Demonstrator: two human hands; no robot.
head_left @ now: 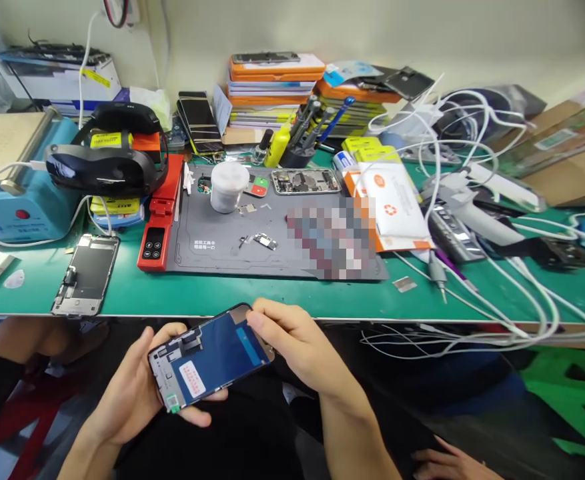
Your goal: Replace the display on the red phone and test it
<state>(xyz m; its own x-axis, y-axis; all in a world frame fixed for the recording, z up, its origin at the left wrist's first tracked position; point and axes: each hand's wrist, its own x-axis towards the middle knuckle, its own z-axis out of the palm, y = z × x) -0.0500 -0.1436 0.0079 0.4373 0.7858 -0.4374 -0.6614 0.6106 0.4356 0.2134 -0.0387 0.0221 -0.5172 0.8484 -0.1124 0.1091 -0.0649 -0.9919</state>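
Observation:
My left hand (135, 393) cradles a phone screen assembly (207, 357) from below, back side up, showing a dark blue film and a white-and-red sticker. My right hand (292, 340) grips the assembly's upper right end, thumb pressed on the blue film. Both hands hold it below the front edge of the green table (252, 300), over my lap.
A grey work mat (222, 250) carries a white tub (229, 187), small parts and an opened phone body (306, 181). Another screen (86, 273) lies at the left edge. A red tool (159, 223), headset, box stacks, white cables and another person's hand (452, 463) are around.

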